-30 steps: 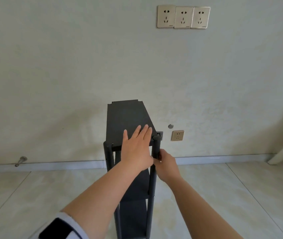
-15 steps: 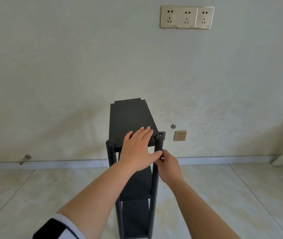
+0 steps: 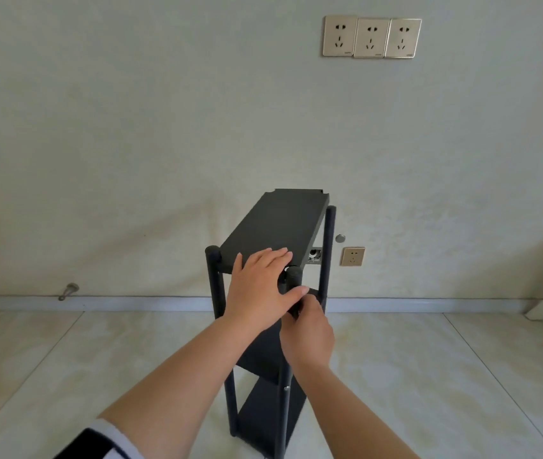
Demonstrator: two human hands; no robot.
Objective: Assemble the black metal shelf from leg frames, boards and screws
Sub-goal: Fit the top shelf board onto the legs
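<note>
my left hand point(image 3: 260, 286) lies flat on the near end of the top board point(image 3: 280, 226), fingers straight and together, palm down, thumb stretched out toward the near right leg point(image 3: 291, 283). it presses on the board and grips nothing. my right hand point(image 3: 308, 336) is lower, just beside that same leg and under the board's near right corner. its fingers are curled in toward the leg, pinching at something there; what they hold is hidden behind the thumb and the leg, so i cannot tell what it is.

the black metal shelf point(image 3: 263, 326) stands upright on the tiled floor point(image 3: 429, 376), directly ahead of me, between my two forearms. its far end points toward the wall point(image 3: 131, 144). the near left leg point(image 3: 214, 283) stands free of both hands. the far right leg point(image 3: 328, 253) rises beside the top board's far edge. lower boards point(image 3: 263, 402) sit between the legs beneath my wrists. a small screw head point(image 3: 286, 388) shows on the near right leg, below my right wrist.

on the wall: three sockets point(image 3: 372, 37) high up, one socket point(image 3: 352, 256) low, just right of the shelf.
</note>
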